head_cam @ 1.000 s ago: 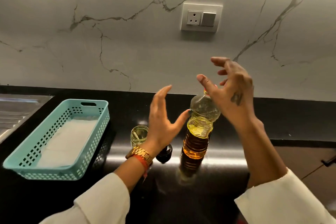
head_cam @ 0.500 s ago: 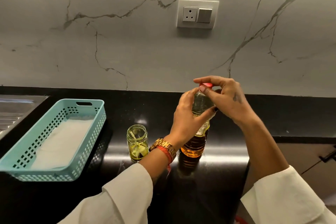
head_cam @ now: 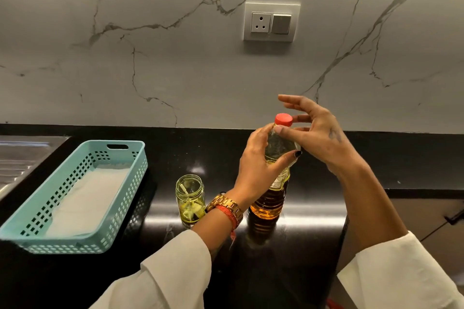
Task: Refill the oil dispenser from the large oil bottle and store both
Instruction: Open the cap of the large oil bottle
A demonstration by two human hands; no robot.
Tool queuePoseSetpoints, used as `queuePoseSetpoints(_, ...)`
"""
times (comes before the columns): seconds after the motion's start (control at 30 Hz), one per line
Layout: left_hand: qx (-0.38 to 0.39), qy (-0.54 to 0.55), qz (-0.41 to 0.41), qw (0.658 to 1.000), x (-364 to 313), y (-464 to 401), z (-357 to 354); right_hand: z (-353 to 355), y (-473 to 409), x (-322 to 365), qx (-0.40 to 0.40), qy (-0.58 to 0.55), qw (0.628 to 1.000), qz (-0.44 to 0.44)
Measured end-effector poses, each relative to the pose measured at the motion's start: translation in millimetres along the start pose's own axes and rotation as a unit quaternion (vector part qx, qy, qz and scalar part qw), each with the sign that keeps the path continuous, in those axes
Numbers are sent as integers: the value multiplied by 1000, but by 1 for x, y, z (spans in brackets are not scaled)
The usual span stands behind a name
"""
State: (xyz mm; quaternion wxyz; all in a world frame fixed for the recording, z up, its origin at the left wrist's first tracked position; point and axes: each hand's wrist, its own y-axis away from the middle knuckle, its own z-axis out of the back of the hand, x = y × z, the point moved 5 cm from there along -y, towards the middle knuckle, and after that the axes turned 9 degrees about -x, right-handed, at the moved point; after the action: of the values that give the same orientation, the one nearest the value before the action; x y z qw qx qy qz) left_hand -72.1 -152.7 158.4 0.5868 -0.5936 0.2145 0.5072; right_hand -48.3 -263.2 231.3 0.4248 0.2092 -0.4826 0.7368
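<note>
Gripping the bottle (head_cam: 272, 198) round its clear shoulder, the left hand (head_cam: 261, 165) has its thumb curled across the front and its fingers wrapped behind. That bottle stands upright on the black counter (head_cam: 313, 233), amber oil filling it up to just below the grip. Right above the grip sits the red cap (head_cam: 283, 119), on the neck. At that cap the right hand (head_cam: 319, 133) has its thumb tip touching just under the rim, the fingers spread loosely and mostly straight behind and above it; whether any finger presses the far side of the cap cannot be told. Down and left of the grip, near the left wrist, stands the dispenser (head_cam: 190, 198), a small open glass jar with a little yellow oil at the bottom. Farther left of it lies a teal basket (head_cam: 120, 208) lined with white paper. Beyond the grip rises the marble wall (head_cam: 150, 70), with a socket (head_cam: 271, 22) up above the cap.
</note>
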Motion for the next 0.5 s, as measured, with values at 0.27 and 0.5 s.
queuePoseSetpoints(0.27, -4, -4, -5, 1000, 4, -1, -2, -5, 2, -3, -77, 41, 996, 26)
queuePoseSetpoints(0.5, -4, -5, -9, 1000, 3, -1, -2, -4, 0, -6, -4, -20, 1000, -12)
